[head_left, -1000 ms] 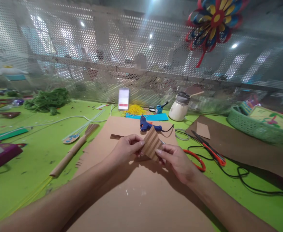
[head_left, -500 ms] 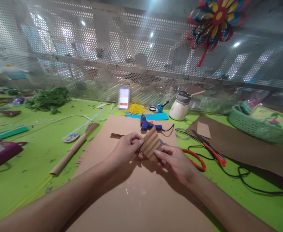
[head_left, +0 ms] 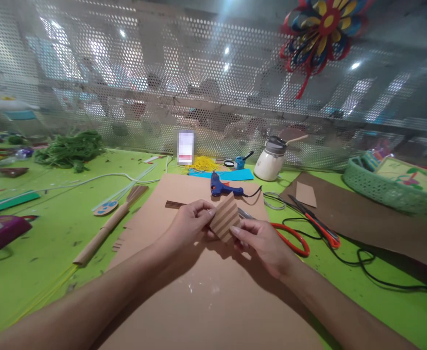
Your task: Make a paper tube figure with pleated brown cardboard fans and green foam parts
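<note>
Between both hands is a small brown striped piece of card [head_left: 225, 219], tilted so that one corner points up. My left hand [head_left: 194, 221] pinches its left corner, and my right hand [head_left: 259, 238] grips the lower right edge with the thumb on its face. Both hands are over a large sheet of tan cardboard [head_left: 198, 306]. Just beyond the card lies a blue hot glue gun [head_left: 224, 187] on its side. A stack of thin brown strips [head_left: 174, 204] lies beside my left hand. Orange-handled scissors [head_left: 293, 238] are by my right hand, partly hidden by it.
On the right are more scissors [head_left: 322, 228], a black cable [head_left: 366, 262], dark brown card [head_left: 362, 218] and a green basket [head_left: 373, 192]. A white jug [head_left: 269, 163] stands behind. Leftward lie a rolled paper tube [head_left: 104, 233], green yarn [head_left: 69, 148] and a purple object [head_left: 5, 236].
The view has shifted very slightly. The striped card has turned a little in my fingers, and both hands keep their hold on it.
</note>
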`<state>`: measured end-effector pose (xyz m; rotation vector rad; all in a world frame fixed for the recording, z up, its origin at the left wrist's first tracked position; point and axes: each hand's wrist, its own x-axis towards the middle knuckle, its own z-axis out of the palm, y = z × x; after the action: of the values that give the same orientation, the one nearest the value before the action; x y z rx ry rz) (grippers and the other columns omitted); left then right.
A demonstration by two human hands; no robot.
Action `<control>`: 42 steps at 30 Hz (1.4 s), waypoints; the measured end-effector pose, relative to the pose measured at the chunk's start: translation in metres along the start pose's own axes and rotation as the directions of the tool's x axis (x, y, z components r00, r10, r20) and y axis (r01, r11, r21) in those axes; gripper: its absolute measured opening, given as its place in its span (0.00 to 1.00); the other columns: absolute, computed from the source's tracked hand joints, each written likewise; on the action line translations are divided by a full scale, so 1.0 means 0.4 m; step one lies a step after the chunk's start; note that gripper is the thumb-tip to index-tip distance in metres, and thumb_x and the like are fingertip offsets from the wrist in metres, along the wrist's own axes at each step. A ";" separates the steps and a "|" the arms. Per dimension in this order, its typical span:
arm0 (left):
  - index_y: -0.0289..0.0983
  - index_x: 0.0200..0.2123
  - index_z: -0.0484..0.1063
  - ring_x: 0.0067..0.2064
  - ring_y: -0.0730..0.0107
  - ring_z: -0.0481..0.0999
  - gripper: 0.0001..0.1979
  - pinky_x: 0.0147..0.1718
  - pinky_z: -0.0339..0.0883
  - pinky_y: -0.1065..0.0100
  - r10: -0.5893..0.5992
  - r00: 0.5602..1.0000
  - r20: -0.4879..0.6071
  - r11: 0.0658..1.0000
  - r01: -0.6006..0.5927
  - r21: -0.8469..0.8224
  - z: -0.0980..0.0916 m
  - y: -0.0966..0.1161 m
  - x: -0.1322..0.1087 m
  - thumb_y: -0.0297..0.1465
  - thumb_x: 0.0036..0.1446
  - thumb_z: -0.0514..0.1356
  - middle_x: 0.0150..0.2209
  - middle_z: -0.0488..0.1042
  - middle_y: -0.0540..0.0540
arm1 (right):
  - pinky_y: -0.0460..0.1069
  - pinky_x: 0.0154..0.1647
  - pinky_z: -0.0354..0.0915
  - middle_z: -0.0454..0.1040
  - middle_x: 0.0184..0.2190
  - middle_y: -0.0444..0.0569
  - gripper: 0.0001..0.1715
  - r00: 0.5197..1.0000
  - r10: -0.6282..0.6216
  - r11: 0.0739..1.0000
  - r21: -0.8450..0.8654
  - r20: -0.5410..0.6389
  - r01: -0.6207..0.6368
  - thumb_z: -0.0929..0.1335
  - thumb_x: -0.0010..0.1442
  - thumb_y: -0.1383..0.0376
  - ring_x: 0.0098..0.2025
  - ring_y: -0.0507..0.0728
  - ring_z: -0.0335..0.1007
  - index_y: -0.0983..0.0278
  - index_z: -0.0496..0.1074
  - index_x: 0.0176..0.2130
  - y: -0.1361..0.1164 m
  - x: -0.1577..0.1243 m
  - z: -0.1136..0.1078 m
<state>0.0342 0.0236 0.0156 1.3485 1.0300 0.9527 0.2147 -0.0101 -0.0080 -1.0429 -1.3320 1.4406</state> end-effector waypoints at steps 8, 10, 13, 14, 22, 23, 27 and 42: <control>0.35 0.45 0.70 0.27 0.72 0.73 0.13 0.27 0.69 0.70 0.122 0.987 -0.104 0.982 -0.105 0.156 0.000 -0.023 0.009 0.31 0.55 0.58 0.29 0.75 0.49 | 0.46 0.25 0.54 0.68 0.20 0.42 0.14 0.997 0.029 0.998 0.058 -0.073 -0.025 0.73 0.53 0.58 0.22 0.49 0.58 0.68 0.74 0.28 0.008 0.004 -0.001; 0.35 0.46 0.71 0.30 0.70 0.75 0.14 0.29 0.70 0.69 0.174 0.978 -0.116 0.962 -0.143 0.234 0.004 -0.030 0.009 0.30 0.56 0.57 0.32 0.77 0.47 | 0.45 0.24 0.53 0.68 0.20 0.42 0.14 0.995 0.029 0.998 0.063 -0.094 -0.023 0.73 0.53 0.58 0.22 0.48 0.58 0.68 0.74 0.28 0.010 0.005 -0.003; 0.37 0.40 0.75 0.37 0.67 0.77 0.11 0.35 0.70 0.69 0.273 0.961 -0.049 0.909 -0.241 0.340 0.011 -0.034 0.000 0.30 0.59 0.54 0.37 0.79 0.45 | 0.45 0.23 0.53 0.68 0.19 0.42 0.15 0.994 0.039 0.997 0.075 -0.099 -0.032 0.73 0.53 0.57 0.22 0.48 0.58 0.68 0.73 0.26 0.012 0.005 -0.003; 0.37 0.38 0.76 0.37 0.67 0.77 0.11 0.35 0.69 0.69 0.316 0.949 -0.023 0.877 -0.282 0.389 0.012 -0.034 -0.004 0.30 0.59 0.53 0.37 0.79 0.45 | 0.45 0.23 0.54 0.68 0.19 0.42 0.16 0.994 0.043 0.996 0.080 -0.099 -0.036 0.73 0.53 0.57 0.22 0.48 0.59 0.68 0.72 0.25 0.012 0.005 -0.002; 0.36 0.27 0.74 0.28 0.70 0.71 0.16 0.26 0.61 0.72 0.300 0.952 0.051 0.777 -0.275 0.566 0.001 -0.032 -0.011 0.33 0.61 0.51 0.25 0.74 0.48 | 0.43 0.19 0.59 0.69 0.18 0.43 0.16 0.994 0.081 0.991 0.117 -0.072 -0.073 0.73 0.52 0.56 0.19 0.48 0.61 0.68 0.73 0.26 0.012 0.003 0.006; 0.36 0.25 0.73 0.27 0.70 0.70 0.16 0.25 0.60 0.72 0.272 0.962 0.041 0.799 -0.249 0.548 0.001 -0.031 -0.010 0.34 0.60 0.51 0.24 0.73 0.49 | 0.44 0.18 0.60 0.69 0.17 0.43 0.17 0.994 0.084 0.990 0.119 -0.071 -0.075 0.73 0.52 0.56 0.18 0.48 0.61 0.67 0.73 0.26 0.012 0.003 0.006; 0.35 0.20 0.67 0.22 0.73 0.65 0.20 0.21 0.57 0.73 0.166 0.985 0.035 0.898 -0.166 0.407 0.004 -0.023 -0.005 0.40 0.60 0.51 0.18 0.65 0.52 | 0.45 0.15 0.62 0.69 0.15 0.43 0.18 0.993 0.089 0.989 0.122 -0.071 -0.080 0.73 0.52 0.55 0.15 0.48 0.60 0.68 0.72 0.25 0.012 0.004 0.008; 0.35 0.20 0.67 0.22 0.77 0.64 0.16 0.23 0.58 0.75 0.240 0.970 0.039 0.865 -0.232 0.445 -0.011 0.027 0.005 0.34 0.59 0.53 0.18 0.67 0.52 | 0.47 0.33 0.62 0.78 0.34 0.48 0.11 0.990 -0.122 0.992 -0.020 -0.067 0.121 0.73 0.54 0.60 0.34 0.53 0.69 0.63 0.78 0.37 -0.053 0.018 -0.034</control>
<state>0.0311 0.0271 0.0267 1.8884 1.1618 0.9395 0.2275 0.0008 0.0123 -0.9948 -1.3366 1.2953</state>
